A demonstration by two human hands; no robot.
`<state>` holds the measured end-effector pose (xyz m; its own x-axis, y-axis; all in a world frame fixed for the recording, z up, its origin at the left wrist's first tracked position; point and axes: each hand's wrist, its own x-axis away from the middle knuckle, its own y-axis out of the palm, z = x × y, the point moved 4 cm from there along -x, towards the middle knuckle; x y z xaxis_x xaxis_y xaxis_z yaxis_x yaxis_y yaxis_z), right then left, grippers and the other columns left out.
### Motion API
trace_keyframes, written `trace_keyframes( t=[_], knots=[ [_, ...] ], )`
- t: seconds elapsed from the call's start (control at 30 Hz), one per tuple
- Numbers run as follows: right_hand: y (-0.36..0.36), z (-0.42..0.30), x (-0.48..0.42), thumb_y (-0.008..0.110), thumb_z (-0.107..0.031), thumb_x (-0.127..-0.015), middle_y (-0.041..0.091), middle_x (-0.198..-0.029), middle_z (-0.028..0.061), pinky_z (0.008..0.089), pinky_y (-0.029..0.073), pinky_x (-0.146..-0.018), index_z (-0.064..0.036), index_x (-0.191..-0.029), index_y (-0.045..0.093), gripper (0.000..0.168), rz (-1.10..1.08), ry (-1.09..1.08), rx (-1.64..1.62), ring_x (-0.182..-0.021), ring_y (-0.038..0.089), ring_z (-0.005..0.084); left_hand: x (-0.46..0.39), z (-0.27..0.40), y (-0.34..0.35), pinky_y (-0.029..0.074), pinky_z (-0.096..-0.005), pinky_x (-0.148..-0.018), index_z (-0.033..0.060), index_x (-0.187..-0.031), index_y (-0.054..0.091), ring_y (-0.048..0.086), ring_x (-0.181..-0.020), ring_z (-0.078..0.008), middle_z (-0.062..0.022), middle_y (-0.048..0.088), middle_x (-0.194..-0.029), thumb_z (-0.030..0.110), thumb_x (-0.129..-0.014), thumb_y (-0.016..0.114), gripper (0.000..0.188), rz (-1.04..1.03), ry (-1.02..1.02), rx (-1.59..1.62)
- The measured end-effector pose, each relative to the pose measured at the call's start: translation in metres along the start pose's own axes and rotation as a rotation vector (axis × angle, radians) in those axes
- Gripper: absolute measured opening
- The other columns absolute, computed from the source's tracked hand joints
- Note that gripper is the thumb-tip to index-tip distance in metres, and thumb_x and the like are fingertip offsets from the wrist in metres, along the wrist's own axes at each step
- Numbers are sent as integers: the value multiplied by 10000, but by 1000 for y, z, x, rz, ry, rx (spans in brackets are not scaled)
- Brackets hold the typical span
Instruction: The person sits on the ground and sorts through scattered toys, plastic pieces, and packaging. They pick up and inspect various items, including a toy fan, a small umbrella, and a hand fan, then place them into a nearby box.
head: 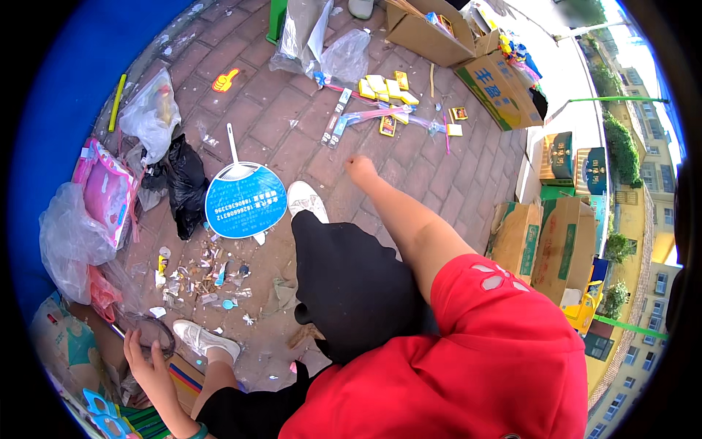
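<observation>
My right hand (360, 169) has its fingers curled in, with nothing visible in it, over the brick pavement. Beyond it lie a printed strip (335, 118), clear plastic wrappers (373, 114) and small yellow boxes (388, 88). At lower left my left hand (147, 369) is held with fingers spread, beside a dark round rim (159, 332) and a cardboard box (184, 381). A blue plastic hand fan (247, 204) bearing writing lies flat by my white shoe (307, 202). Closer to my other shoe (200, 337), a heap of litter (211, 274) is spread on the ground.
Plastic bags (151, 118), a black bag (186, 186) and a pink package (109, 192) lie along the left. Open cartons (496, 90) stand at upper right, with more cardboard (565, 247) on the right. Someone's shoe (361, 7) shows at the top.
</observation>
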<state>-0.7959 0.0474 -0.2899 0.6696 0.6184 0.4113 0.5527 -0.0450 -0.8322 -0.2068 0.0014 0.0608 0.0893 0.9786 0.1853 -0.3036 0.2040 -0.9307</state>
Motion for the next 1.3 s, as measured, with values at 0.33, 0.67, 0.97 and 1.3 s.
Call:
trace_keyframes(
  t=[0.33, 0.67, 0.97, 1.3],
  knots=[
    [-22, -99, -60, 634, -362, -766, 609, -976, 242, 421, 457, -839, 22, -995, 566, 452, 180, 303, -87, -1014, 569, 350, -15, 35, 23, 454, -404, -847, -35, -1134, 541, 518, -1044, -352, -226, 520, -1160, 149, -829, 631, 368, -168, 53, -55],
    [42, -126, -11, 614, -247, -798, 626, -922, 143, 397, 463, -752, -53, -966, 584, 259, -412, -356, -542, -855, 596, 303, -19, 46, 32, 409, -431, -912, -37, -1135, 540, 496, -1074, -389, -240, 516, -1170, 168, -822, 640, 387, -219, 50, -86],
    [-83, -38, -101, 499, -123, -815, 569, -1125, 49, 418, 383, -905, -141, -1094, 571, 289, 367, -221, 705, -1133, 463, 239, -3, 31, 42, 439, -402, -900, -42, -1167, 512, 506, -1077, -348, -224, 484, -1202, 131, -832, 623, 394, -287, 27, -76],
    [-36, -24, -53, 495, -199, -856, 610, -971, 94, 392, 432, -814, -117, -965, 557, 150, 101, -247, 672, -941, 594, 275, 3, 18, 46, 429, -375, -919, -13, -1188, 490, 452, -1155, -311, -166, 416, -1284, 57, -835, 564, 367, -339, -79, 11]
  ],
)
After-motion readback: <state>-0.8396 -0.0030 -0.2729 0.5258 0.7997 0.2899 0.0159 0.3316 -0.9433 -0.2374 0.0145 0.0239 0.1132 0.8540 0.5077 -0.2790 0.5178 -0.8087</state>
